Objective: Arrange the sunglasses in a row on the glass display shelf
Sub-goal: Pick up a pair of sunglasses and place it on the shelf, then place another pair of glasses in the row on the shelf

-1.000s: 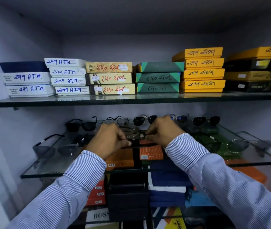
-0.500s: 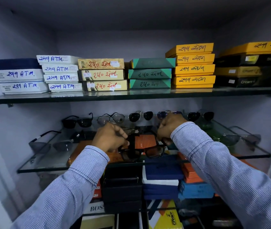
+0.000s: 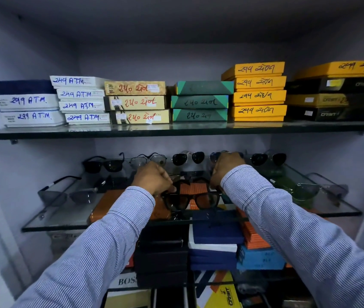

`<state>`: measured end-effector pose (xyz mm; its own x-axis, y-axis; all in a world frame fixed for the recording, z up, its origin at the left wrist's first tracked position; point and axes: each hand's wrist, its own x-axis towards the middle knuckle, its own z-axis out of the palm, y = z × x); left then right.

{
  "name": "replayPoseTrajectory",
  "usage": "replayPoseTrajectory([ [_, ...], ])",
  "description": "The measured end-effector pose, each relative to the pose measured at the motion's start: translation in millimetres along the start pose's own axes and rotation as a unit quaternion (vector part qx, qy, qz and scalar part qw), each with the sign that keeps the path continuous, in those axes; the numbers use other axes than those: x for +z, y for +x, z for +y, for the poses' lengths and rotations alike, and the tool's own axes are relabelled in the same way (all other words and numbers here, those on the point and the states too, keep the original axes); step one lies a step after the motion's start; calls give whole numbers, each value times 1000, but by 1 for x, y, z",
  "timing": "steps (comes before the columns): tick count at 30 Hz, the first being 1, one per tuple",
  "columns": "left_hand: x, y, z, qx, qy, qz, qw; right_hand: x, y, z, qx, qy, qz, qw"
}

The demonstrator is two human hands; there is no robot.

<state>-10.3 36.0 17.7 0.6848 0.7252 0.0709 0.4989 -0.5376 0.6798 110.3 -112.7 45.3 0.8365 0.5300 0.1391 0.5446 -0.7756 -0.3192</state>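
Note:
A pair of dark-framed sunglasses (image 3: 191,200) sits low over the front middle of the glass display shelf (image 3: 61,221), lenses facing me. My left hand (image 3: 152,177) pinches its left temple and my right hand (image 3: 225,167) grips its right temple. Along the back of the shelf runs a row of sunglasses: black ones (image 3: 103,163), clear wire ones (image 3: 147,160), dark aviators (image 3: 187,157) and another dark pair (image 3: 267,157). My right hand hides part of one more pair.
Grey sunglasses (image 3: 67,194) lie at the shelf's left side, tinted ones (image 3: 310,190) at its right. Stacked labelled boxes (image 3: 136,102) fill the upper shelf (image 3: 176,131). More boxes (image 3: 216,236) are piled below the glass.
Both hands have drawn the dark-framed sunglasses from mid shelf toward its front edge. Their lenses now show between my wrists. The view has shifted slightly.

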Motion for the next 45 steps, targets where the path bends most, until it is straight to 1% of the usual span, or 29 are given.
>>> replayPoseTrajectory([
  [8,5,7,-2,20,-19,31,999,0,10,2,-5,-6,-4,1000],
  [12,6,9,-4,30,-25,33,999,2,12,2,-5,-7,-3,1000],
  [15,-2,14,-8,49,-18,62,997,2,14,-2,-11,7,16,1000],
  [17,-10,24,-14,72,13,113,991,1,15,-9,-30,15,27,999],
  [19,-15,33,-19,85,70,142,984,2,16,-20,-56,23,26,998],
  [22,-17,37,-25,99,179,134,970,11,19,-37,-94,25,31,995],
  [26,-12,43,-37,112,232,106,960,24,24,-55,-127,10,15,992],
  [31,-6,50,-42,114,221,81,965,31,31,-64,-135,-8,-17,991],
  [35,-8,53,-41,122,190,84,970,34,36,-70,-139,-19,-23,990],
  [40,-26,43,-28,157,189,151,958,26,38,-67,-163,-22,-16,986],
  [44,-39,31,-20,183,190,202,943,28,43,-68,-179,3,7,984],
  [45,-48,25,-30,182,190,209,942,32,36,-80,-184,18,8,983],
])
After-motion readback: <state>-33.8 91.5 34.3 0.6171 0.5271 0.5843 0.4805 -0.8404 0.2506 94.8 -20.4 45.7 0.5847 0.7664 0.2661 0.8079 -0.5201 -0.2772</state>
